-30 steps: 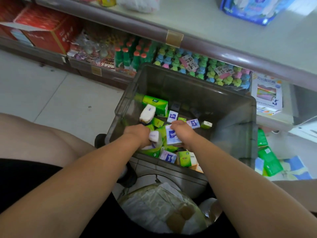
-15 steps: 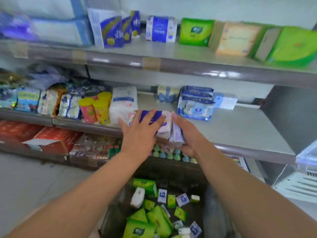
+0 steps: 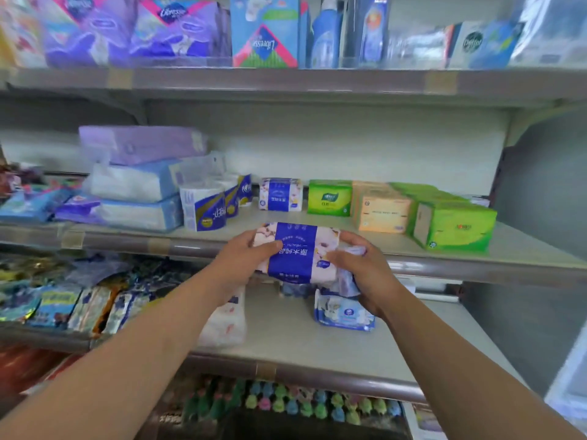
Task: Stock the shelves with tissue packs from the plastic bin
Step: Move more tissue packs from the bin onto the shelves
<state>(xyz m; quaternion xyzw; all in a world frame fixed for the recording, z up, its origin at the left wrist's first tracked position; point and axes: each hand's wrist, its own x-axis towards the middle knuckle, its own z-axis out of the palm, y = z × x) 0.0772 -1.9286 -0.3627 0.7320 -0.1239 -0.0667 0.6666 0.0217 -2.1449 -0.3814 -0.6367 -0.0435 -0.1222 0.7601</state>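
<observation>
I hold a white tissue pack with a blue band (image 3: 297,250) between both hands, at the front edge of the middle shelf (image 3: 413,249). My left hand (image 3: 244,258) grips its left end. My right hand (image 3: 362,268) grips its right end together with a smaller pale pack (image 3: 351,250). A matching blue-and-white pack (image 3: 280,194) stands at the back of that shelf. The plastic bin is out of view apart from a dark edge at the bottom.
On the middle shelf stand green tissue boxes (image 3: 452,228), an orange box (image 3: 382,214), toilet rolls (image 3: 203,208) and stacked soft packs (image 3: 136,185). The lower shelf (image 3: 317,347) carries a blue wipes pack (image 3: 344,312) and a white pack (image 3: 227,322).
My head has lifted from the bin to the shelves. Both hands have risen with the packs from the lower shelf's edge to the middle shelf's edge.
</observation>
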